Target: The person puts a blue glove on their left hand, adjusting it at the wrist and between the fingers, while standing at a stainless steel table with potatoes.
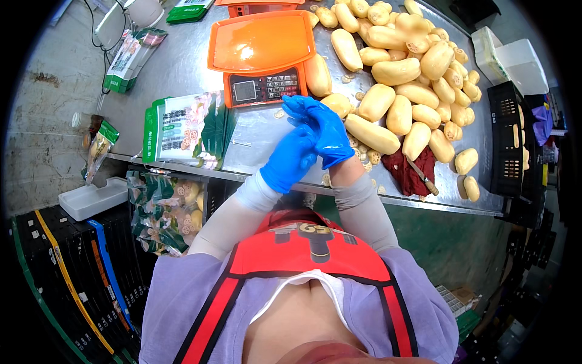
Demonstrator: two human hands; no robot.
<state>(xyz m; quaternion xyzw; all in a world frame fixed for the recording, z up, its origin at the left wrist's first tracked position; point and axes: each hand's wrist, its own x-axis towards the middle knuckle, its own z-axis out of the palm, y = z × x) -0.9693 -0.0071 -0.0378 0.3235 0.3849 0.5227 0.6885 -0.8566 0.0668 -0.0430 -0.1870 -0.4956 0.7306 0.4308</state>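
My left hand (287, 159) and my right hand (328, 129), both in blue gloves, are pressed together above the front of a steel table (248, 157). The right hand's fingers reach over the left hand. The left fingers are curled against the right palm, and whatever may lie between the palms is hidden. Just beyond them stands an orange digital scale (261, 43) with a bare pan and a keypad. Peeled lotus root segments (395, 73) are heaped to the right, the nearest ones close beside my right hand. Printed packaging bags (186, 129) lie stacked to the left.
A knife (422, 176) rests on a dark red cloth (404, 173) near the front edge. Lotus root slices (373, 157) lie scattered nearby. At the right are a black crate (505, 136) and a white foam box (520, 63). Filled bags (166, 211) sit below the table at left.
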